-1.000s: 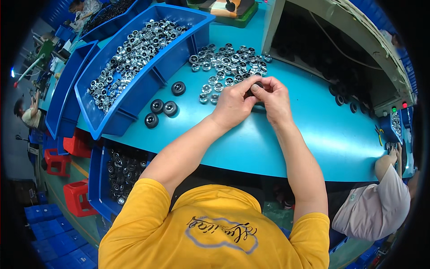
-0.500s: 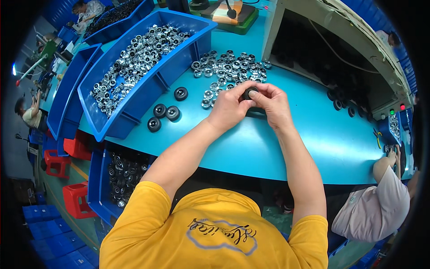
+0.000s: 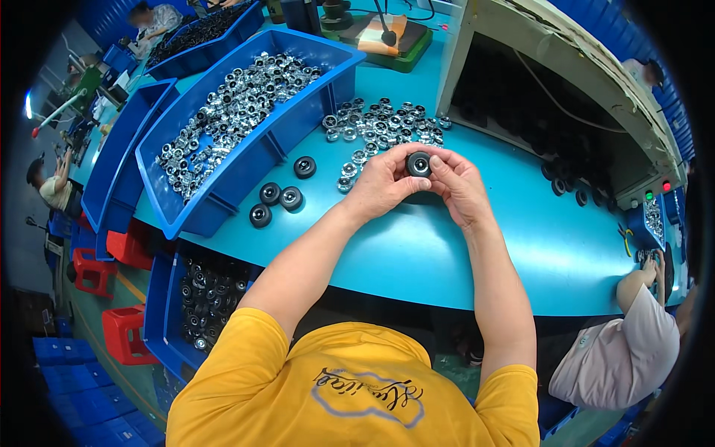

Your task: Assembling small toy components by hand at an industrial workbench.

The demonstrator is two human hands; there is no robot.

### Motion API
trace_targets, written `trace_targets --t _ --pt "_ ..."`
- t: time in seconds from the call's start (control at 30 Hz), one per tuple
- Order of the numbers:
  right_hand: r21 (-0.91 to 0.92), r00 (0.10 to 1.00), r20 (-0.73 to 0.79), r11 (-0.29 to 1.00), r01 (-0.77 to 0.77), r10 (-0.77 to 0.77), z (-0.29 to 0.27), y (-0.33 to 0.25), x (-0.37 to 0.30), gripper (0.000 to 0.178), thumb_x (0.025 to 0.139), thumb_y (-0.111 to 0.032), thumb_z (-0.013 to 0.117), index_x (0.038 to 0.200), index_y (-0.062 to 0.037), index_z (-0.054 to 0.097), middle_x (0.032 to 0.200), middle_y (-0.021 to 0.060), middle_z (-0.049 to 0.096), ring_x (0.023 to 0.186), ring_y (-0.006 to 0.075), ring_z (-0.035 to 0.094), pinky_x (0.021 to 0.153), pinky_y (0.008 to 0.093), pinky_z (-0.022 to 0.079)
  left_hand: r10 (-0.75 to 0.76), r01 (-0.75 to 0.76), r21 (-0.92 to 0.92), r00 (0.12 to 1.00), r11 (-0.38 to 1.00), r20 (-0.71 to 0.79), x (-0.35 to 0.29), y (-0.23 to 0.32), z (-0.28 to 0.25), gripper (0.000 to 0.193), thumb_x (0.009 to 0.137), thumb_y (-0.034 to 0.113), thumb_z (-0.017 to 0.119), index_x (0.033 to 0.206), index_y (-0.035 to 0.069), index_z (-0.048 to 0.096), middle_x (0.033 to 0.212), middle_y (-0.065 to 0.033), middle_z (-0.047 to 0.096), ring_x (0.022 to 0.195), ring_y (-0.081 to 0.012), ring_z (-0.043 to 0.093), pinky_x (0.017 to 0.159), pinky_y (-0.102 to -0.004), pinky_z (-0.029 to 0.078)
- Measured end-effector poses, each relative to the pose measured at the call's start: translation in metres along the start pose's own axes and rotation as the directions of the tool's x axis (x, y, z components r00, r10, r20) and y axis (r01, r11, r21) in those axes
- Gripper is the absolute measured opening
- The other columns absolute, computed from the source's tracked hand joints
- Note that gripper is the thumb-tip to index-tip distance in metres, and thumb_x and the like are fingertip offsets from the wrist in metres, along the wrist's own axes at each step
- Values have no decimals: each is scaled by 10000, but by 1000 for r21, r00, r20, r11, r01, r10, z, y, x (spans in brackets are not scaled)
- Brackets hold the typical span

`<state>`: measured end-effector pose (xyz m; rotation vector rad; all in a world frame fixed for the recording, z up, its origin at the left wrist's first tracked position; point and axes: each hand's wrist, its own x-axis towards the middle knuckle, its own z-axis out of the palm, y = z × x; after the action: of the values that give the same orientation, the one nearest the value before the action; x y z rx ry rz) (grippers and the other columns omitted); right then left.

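Observation:
Between both hands I grip a small black toy wheel (image 3: 418,165) with a silver hub, its face turned up toward me. My left hand (image 3: 383,184) is closed on its left side, the thumb at its lower edge. The fingers of my right hand (image 3: 462,186) curl round the other side, thumb against the tyre. Just beyond my hands, loose chrome hubs (image 3: 383,123) lie spread on the turquoise table (image 3: 387,253). Left of my left forearm sit several finished-looking black wheels (image 3: 291,198) with silver centres.
A blue bin (image 3: 246,160) full of chrome hubs stands at the left. Below the table edge is another bin (image 3: 160,305) of black wheels. A pale-framed machine (image 3: 454,67) with black tyres (image 3: 558,186) at its opening stands right. A co-worker's arm (image 3: 637,287) is at far right, near pliers (image 3: 627,240).
The wheel in my hands has turned so that its silver hub now faces up, where fingers covered it before. My hands have shifted slightly; the view has tilted a little.

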<state>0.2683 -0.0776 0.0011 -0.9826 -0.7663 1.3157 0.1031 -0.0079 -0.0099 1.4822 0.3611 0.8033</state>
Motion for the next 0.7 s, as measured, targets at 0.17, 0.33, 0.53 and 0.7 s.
trace_targets --t 0.17,0.33,0.53,0.7 --pt "-157 996 -54 986 63 -73 4 9 4 354 955 -225 697 1222 -2 633 1013 86 704 853 133 675 743 279 577 17 20 504 997 863 -70 -17 21 -6 462 886 179 740 1286 31 561 989 -79 697 898 -156 679 747 -309 542" --pt "-417 929 -175 879 230 -326 -16 15 5 306 960 -195 694 1207 -22 644 905 22 682 739 83 619 664 235 531 300 15 972 950 233 -87 -40 70 -44 426 860 339 736 1174 77 615 1036 -105 672 961 -314 612 828 -431 480" --pt "-509 963 -74 840 186 -258 -4 25 9 274 933 -139 711 1182 -35 665 845 -8 659 685 61 593 605 218 502 113 105 990 987 99 -116 -98 46 -110 417 876 382 704 1203 141 610 1301 -74 560 1152 -315 523 948 -461 420" --pt "-545 963 -139 829 121 -232 -6 18 3 255 925 -115 707 1167 -41 678 813 -8 660 642 59 578 571 212 486 42 192 981 981 -30 -191 -116 55 -103 456 848 404 729 1215 162 605 1232 -70 569 1095 -315 539 889 -488 442"
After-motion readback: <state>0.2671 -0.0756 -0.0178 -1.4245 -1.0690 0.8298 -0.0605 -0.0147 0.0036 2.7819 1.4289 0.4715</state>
